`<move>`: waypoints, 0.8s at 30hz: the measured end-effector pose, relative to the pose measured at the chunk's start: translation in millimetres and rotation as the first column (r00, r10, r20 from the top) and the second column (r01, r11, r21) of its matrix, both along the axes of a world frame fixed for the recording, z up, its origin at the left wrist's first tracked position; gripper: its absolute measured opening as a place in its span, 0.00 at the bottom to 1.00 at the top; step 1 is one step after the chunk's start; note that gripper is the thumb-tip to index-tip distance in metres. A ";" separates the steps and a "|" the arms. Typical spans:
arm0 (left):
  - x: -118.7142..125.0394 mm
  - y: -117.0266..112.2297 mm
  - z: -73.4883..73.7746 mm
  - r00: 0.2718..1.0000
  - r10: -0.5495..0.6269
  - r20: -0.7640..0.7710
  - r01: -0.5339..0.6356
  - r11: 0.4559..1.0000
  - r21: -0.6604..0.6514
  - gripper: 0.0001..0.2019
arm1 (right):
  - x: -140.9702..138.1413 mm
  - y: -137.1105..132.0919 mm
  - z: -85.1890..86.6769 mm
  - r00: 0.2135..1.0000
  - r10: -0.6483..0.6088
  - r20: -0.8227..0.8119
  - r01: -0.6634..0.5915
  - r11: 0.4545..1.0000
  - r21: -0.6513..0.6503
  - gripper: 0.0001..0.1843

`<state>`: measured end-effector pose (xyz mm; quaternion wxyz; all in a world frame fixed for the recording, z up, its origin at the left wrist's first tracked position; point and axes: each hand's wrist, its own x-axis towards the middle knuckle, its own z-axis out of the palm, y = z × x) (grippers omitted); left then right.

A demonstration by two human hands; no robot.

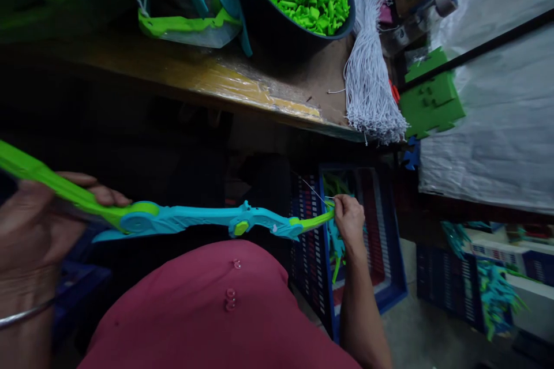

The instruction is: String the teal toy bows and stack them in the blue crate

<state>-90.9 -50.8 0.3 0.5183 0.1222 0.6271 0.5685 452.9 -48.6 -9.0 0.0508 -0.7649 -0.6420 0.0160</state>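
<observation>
A toy bow (216,220) of turquoise and green plastic stretches across in front of my body. At the left, my left hand (32,222) is closed around its long green limb (56,181), with the fingertips showing behind it. My right hand (350,216) pinches the tip of the short green limb (315,221) at the other end. A thin white string (312,189) runs up and left from the right fingers. The bow's far left end lies outside the view.
Above, a worktable (259,92) holds a dark tub (298,40) of small green parts and a bundle of white strings (374,81). Bagged green parts (190,26) lie at its left. Blue crates (392,277) stand below right, near more turquoise and green pieces (497,294).
</observation>
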 end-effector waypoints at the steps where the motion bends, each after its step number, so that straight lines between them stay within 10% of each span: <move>1: 5.2 0.9 1.5 0.999 -0.028 -0.019 0.029 0.999 0.025 0.21 | 0.6 -1.3 -3.0 1.000 -0.002 0.000 0.002 1.000 -0.016 0.17; 7: 16.8 15.1 23.0 0.985 0.136 -0.103 -0.090 0.929 0.359 0.25 | 0.4 -1.0 1.7 0.988 0.147 0.047 -0.151 0.985 0.083 0.15; 10: 11.8 18.7 33.7 0.989 0.133 -0.058 -0.100 0.912 0.398 0.10 | -26.1 5.7 21.0 0.938 0.328 -0.113 -0.294 0.924 0.244 0.13; 12: 10.6 18.5 37.4 0.992 0.113 -0.056 -0.082 0.915 0.396 0.18 | -60.0 11.2 36.9 0.873 0.385 -0.301 -0.289 0.904 0.316 0.09; 19: 55.8 8.4 42.2 0.995 -0.047 0.093 0.006 0.916 0.401 0.19 | -223.0 32.3 87.8 0.435 0.285 -0.854 -0.277 0.945 0.175 0.06; 24: 96.6 -10.8 41.5 0.968 -0.202 0.150 0.121 0.897 0.426 0.21 | -288.2 42.0 102.9 0.132 0.199 -0.971 -0.318 0.936 0.149 0.05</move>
